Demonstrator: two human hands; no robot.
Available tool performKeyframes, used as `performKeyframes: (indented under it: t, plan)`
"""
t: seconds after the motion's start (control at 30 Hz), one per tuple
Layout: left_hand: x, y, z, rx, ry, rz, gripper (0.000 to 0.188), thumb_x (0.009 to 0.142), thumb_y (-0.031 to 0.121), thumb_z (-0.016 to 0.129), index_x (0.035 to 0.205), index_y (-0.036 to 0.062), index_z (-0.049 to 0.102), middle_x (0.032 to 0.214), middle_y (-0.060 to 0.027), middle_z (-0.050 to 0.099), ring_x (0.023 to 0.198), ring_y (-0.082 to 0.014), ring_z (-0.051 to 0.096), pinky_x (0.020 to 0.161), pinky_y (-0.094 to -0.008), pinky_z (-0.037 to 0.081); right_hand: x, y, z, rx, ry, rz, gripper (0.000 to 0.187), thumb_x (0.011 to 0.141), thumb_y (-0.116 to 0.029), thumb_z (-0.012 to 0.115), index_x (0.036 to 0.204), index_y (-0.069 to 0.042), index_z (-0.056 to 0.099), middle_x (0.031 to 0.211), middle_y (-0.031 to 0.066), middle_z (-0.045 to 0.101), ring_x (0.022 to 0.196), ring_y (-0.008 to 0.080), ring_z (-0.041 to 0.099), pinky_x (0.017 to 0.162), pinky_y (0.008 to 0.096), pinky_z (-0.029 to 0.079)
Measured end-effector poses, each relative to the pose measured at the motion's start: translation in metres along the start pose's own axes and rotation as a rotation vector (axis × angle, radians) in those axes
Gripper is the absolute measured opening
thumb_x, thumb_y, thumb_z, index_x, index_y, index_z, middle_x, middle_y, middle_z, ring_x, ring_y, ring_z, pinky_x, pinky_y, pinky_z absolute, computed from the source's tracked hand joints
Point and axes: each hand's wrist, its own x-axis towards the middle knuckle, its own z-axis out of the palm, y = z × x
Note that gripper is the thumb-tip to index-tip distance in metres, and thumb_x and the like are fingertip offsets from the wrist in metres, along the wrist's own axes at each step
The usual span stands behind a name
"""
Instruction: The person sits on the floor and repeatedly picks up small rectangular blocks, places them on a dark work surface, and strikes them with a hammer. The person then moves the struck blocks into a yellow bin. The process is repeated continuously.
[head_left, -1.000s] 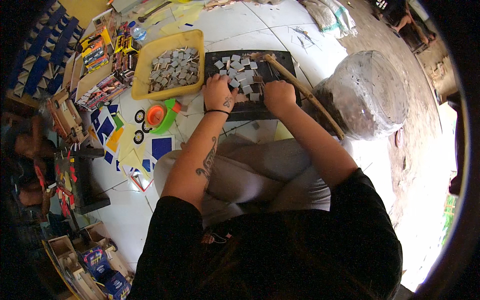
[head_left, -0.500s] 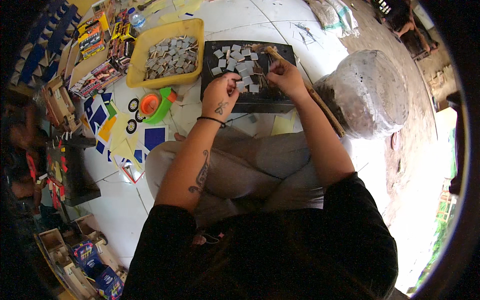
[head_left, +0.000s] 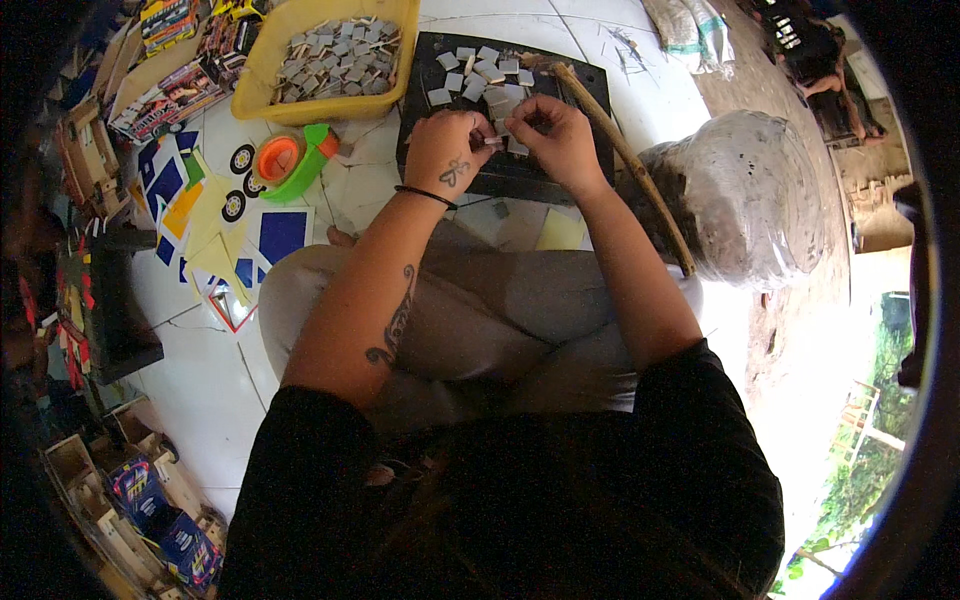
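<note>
Left hand (head_left: 446,146) and right hand (head_left: 562,142) moved closer together, left pinching pale piece (head_left: 493,141), right's hold unclear

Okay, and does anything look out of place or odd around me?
Two things: blue and yellow sheets lie strewn at odd angles over the white floor tiles, to your left, and a wooden stick slants across the right edge of the black slab.
</note>
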Motion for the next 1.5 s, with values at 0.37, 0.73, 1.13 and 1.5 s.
performKeyframes:
  t: [0.37,0.73,1.13,1.5]
  plan:
    - [0.0,-0.005,0.003,0.053,-0.004,-0.005,0.014,0.072,0.02,0.071,0.078,0.0083,0.068,0.071,-0.0076,0.067,0.068,-0.0235,0.064,0.067,-0.0363,0.047,-0.004,-0.009,0.004,-0.195,-0.033,-0.061,0.008,0.08,-0.007,0.066,0.084,0.001,0.065,0.075,0.0061,0.065,0.067,0.0087,0.058,0.062,0.0235,0.047]
    - [0.001,-0.003,0.0,0.051,-0.053,-0.015,0.019,0.071,0.015,0.072,0.085,0.0032,0.066,0.079,-0.0125,0.067,0.073,-0.0237,0.067,0.068,-0.0322,0.052,-0.003,-0.009,0.005,-0.166,0.007,-0.137,0.011,0.074,-0.011,0.067,0.081,-0.002,0.067,0.078,0.015,0.066,0.07,0.0265,0.065,0.066,0.0334,0.05]
    - [-0.002,-0.002,0.002,-0.022,0.032,-0.004,0.014,0.073,0.017,0.068,0.082,0.0059,0.067,0.077,-0.0103,0.066,0.071,-0.0256,0.064,0.067,-0.0373,0.049,-0.004,-0.012,0.011,-0.209,0.031,-0.184,0.011,0.074,-0.01,0.066,0.08,-0.001,0.065,0.077,0.0169,0.064,0.072,0.0326,0.064,0.066,0.0369,0.05]
    - [-0.004,0.0,0.005,-0.069,0.092,0.157,0.008,0.075,0.009,0.065,0.078,0.0021,0.064,0.077,-0.0126,0.063,0.069,-0.0269,0.062,0.063,-0.0343,0.05,-0.06,-0.023,-0.087,-1.088,-0.004,0.33,0.065,0.075,-0.018,0.07,0.13,-0.004,0.037,0.124,0.0221,0.045,0.109,0.0398,0.05,0.094,0.043,0.043]
